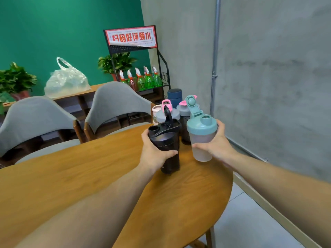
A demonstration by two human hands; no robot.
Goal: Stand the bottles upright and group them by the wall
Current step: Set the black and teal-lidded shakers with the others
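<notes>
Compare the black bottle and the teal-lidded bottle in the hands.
The black bottle, in the left hand, is dark and opaque; the teal-lidded bottle, in the right hand, has a frosted, see-through body. The black one looks taller. Both are upright with flip caps open.

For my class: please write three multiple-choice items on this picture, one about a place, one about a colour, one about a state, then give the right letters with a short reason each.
1. Where do the grouped bottles stand?
A. on a chair
B. at the table's far end by the grey wall
C. on the floor

2. What colour is the lid of the shaker in the right hand?
A. teal
B. red
C. yellow

3. How is the black shaker in the left hand?
A. lying flat
B. upside down
C. upright, cap flipped open

Key: 1 B, they cluster on the table near the wall. 2 A, the teal-lidded shaker shows it. 3 C, its spout is uncovered.
</notes>
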